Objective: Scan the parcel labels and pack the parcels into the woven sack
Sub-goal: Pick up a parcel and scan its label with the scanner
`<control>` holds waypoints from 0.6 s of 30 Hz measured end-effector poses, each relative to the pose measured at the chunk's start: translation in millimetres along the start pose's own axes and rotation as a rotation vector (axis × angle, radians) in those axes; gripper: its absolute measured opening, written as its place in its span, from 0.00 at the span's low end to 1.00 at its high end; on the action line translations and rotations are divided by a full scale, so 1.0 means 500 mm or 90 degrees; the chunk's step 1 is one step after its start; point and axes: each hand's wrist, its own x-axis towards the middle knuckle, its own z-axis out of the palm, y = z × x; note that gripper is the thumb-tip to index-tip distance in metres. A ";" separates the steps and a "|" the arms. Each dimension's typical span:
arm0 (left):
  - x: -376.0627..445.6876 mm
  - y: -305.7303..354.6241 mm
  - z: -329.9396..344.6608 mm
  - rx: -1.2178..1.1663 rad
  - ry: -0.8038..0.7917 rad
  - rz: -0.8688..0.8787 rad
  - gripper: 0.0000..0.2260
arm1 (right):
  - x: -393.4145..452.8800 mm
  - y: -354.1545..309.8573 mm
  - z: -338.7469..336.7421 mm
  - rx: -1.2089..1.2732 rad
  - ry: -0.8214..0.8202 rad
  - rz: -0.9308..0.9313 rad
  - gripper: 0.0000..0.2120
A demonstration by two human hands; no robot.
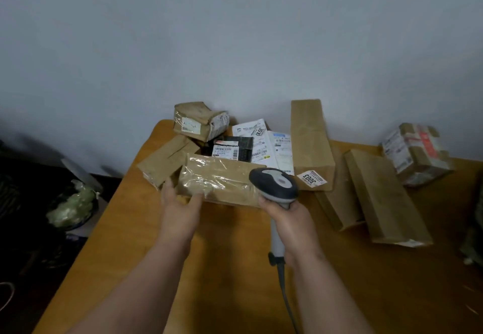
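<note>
A brown cardboard parcel wrapped in shiny clear tape (219, 181) lies near the middle of a wooden bench (235, 268), at the front of a heap of parcels. The left hand (180, 203) grips its near left corner, thumb on top and fingers curled beneath. The right hand (290, 225) is wrapped around the handle of a grey barcode scanner (274, 184), whose head hovers over the parcel's right end. Behind it lie a black package with a white label (232, 148), white mailers (264, 143) and a small taped box (200, 121). To the right, a tall brown box with a "3003" sticker (311, 143) leans on two long boxes (384, 195). A light wall stands behind.
</note>
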 end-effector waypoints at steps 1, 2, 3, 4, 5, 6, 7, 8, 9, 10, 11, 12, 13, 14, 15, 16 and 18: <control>0.007 -0.002 -0.001 -0.027 -0.024 -0.027 0.36 | 0.008 0.004 0.011 0.005 0.001 -0.001 0.10; 0.010 -0.004 -0.003 -0.047 -0.039 -0.052 0.36 | 0.014 0.009 0.020 0.010 0.001 0.003 0.10; 0.012 -0.006 -0.004 -0.063 -0.045 -0.070 0.36 | 0.018 0.015 0.028 0.013 0.001 0.011 0.10; 0.012 -0.008 -0.005 -0.079 -0.043 -0.079 0.35 | 0.019 0.021 0.033 0.016 0.004 0.017 0.09; 0.010 -0.013 -0.007 -0.095 -0.037 -0.086 0.34 | 0.018 0.029 0.036 0.018 0.013 0.020 0.09; 0.008 -0.019 -0.010 -0.110 -0.030 -0.095 0.32 | 0.016 0.036 0.037 0.022 0.024 0.017 0.09; 0.005 -0.026 -0.014 -0.124 -0.026 -0.109 0.30 | 0.011 0.043 0.034 0.029 0.037 0.014 0.09; -0.002 -0.032 -0.019 -0.141 -0.027 -0.126 0.27 | 0.004 0.049 0.030 0.041 0.051 0.014 0.09; -0.012 -0.036 -0.024 -0.164 -0.030 -0.149 0.26 | -0.004 0.053 0.022 0.056 0.067 0.017 0.09; -0.023 -0.038 -0.029 -0.191 -0.037 -0.172 0.26 | -0.015 0.057 0.013 0.073 0.081 0.024 0.10; -0.036 -0.039 -0.034 -0.216 -0.044 -0.193 0.27 | -0.025 0.061 0.003 0.090 0.093 0.031 0.12; -0.050 -0.038 -0.039 -0.239 -0.049 -0.212 0.28 | -0.035 0.063 -0.008 0.105 0.102 0.037 0.13; -0.066 -0.036 -0.045 -0.269 -0.047 -0.234 0.29 | -0.046 0.064 -0.018 0.115 0.108 0.039 0.13; -0.080 -0.034 -0.051 -0.306 -0.040 -0.257 0.30 | -0.057 0.064 -0.028 0.122 0.113 0.039 0.13; -0.094 -0.031 -0.056 -0.345 -0.028 -0.279 0.31 | -0.069 0.064 -0.039 0.127 0.116 0.037 0.12; -0.109 -0.027 -0.061 -0.378 -0.014 -0.300 0.31 | -0.082 0.062 -0.049 0.134 0.119 0.033 0.11; -0.141 -0.020 -0.074 -0.412 -0.003 -0.317 0.29 | -0.108 0.057 -0.071 0.147 0.122 0.020 0.10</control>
